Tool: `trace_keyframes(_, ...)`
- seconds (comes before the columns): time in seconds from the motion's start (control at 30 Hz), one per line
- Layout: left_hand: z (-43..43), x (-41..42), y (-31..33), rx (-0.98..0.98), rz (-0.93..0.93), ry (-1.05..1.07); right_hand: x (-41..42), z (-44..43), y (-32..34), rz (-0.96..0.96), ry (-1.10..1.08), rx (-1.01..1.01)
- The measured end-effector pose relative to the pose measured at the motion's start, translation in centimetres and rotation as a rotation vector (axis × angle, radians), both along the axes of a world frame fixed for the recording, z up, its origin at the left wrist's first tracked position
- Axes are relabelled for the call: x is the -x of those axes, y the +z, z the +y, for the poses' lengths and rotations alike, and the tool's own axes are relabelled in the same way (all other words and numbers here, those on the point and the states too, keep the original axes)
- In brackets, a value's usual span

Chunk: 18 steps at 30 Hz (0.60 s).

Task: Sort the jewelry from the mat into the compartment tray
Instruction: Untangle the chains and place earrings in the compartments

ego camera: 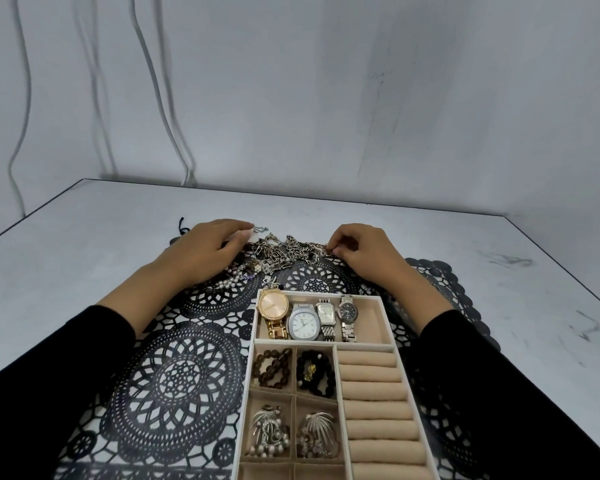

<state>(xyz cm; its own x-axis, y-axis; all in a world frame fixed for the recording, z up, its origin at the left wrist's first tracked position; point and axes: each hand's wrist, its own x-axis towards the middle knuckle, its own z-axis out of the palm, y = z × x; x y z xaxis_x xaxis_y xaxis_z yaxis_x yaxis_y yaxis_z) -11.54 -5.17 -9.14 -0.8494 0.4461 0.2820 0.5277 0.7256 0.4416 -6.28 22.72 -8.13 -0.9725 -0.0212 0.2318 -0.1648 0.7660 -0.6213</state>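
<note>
**Grip of the right hand [364, 252] closed on a chain end**

The thumb and forefinger pinch the end of a copper-coloured chain [321, 249]. It lies at the right edge of the tangled chain pile [284, 251], just above the middle of the frame. The grip of the left hand [205, 252] rests on the left edge of that pile, fingertips at a small pale piece; I cannot tell whether it holds anything. Pearl strands [232, 279] lie just below its wrist. The pile sits on the far edge of the black lace mat [174, 375], which covers the grey surface [84, 237]. The compartment tray [326, 345] lies on the mat at lower centre. Four watches [302, 320] fill its top compartment, with bead bracelets [272, 368] and brooches [269, 433] in small squares below and ring rolls [374, 393] at right.
</note>
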Motion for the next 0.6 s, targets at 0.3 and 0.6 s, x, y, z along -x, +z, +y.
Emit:
trace_keyframes(0.3,1.9,3.8,-0.2,-0.097,-0.086,0.018,0.1,0.9,0.9,-0.003,-0.035,0.22)
trace_keyframes(0.6,2.2,5.0,-0.3,-0.084,-0.012,-0.002,-0.1,0.4,2.6,-0.01,-0.034,0.468)
